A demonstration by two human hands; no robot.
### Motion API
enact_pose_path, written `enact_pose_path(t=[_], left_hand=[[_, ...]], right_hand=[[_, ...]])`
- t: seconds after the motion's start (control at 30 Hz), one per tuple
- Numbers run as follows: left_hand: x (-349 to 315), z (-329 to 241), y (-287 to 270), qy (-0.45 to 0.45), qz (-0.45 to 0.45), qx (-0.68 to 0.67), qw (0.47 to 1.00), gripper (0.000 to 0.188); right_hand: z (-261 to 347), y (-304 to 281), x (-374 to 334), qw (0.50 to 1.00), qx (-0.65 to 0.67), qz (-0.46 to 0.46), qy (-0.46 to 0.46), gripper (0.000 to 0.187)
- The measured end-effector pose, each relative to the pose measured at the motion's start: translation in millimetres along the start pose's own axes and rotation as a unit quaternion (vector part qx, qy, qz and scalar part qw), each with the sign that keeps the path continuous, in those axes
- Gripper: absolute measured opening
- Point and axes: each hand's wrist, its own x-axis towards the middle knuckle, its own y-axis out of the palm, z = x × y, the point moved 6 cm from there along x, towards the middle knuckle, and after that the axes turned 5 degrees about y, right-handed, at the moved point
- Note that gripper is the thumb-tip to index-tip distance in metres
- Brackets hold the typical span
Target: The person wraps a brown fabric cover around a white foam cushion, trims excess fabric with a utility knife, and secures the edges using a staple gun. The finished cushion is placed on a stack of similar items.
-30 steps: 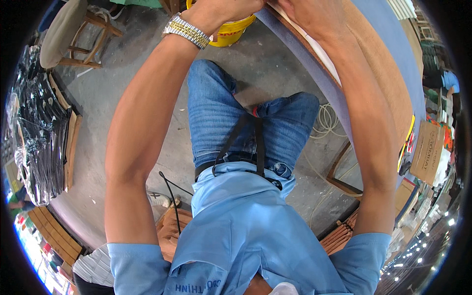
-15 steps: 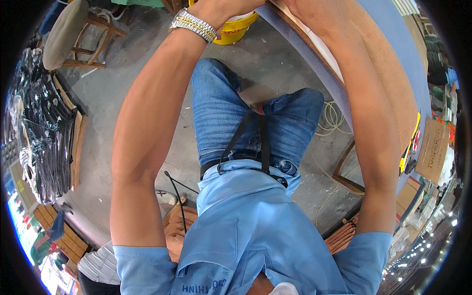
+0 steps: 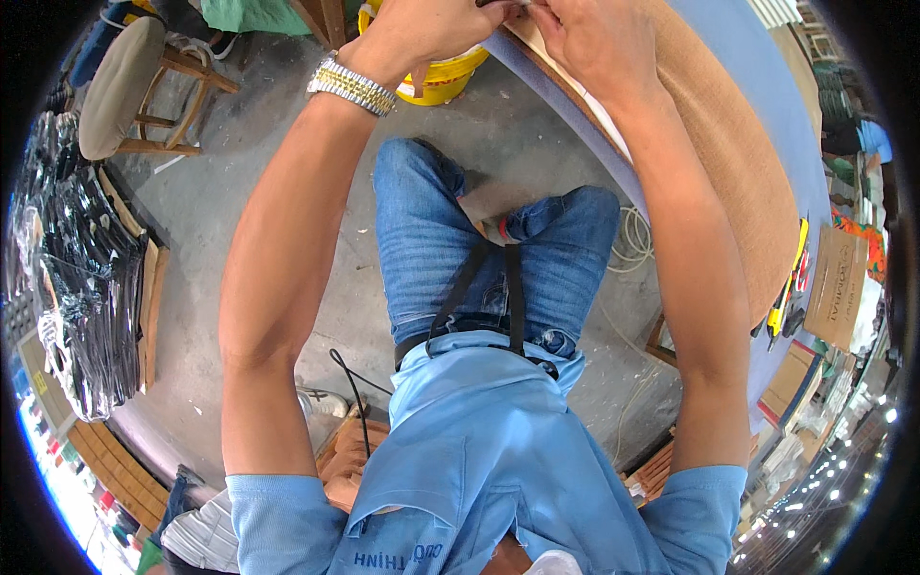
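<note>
Right hand (image 3: 606,50), fingers curled, sits just beside left hand (image 3: 431,31) at the brown cloth (image 3: 746,168) on the blue table (image 3: 767,84), both grips impossible to tell, and one uneven tug could pucker its edge!

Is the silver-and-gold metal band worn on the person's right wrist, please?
No, the metal band sits on the left wrist, while the right wrist looks bare.

Floor (image 3: 287,230): moderate, diffuse light; soft shadow beside the jeans (image 3: 407,230).
Brown sheet (image 3: 728,144): evenly lit.
Black wrapping (image 3: 91,287): sharp white glare.
Lamps (image 3: 891,415): bright points, lower right.
Lower left rim: overexposed, blue-fringed.
Border: black; nearby edges curve.
</note>
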Motion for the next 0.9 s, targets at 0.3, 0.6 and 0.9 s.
enact_pose_path(t=[0.3, 0.6, 0.9], left_hand=[[9, 2, 11, 0.050, 0.047, 0.039, 0.997, 0.023], [11, 4, 16, 0.064, 0.030, 0.088, 0.994, 0.019], [11, -1, 13, 0.024, 0.011, 0.045, 0.999, 0.021]], right_hand=[[-10, 14, -7, 0.993, -0.006, 0.076, 0.089, 0.011], [-16, 18, -4, 0.988, 0.042, 0.112, 0.093, 0.013], [-19, 7, -1, 0.996, 0.068, 0.059, 0.020, 0.011]])
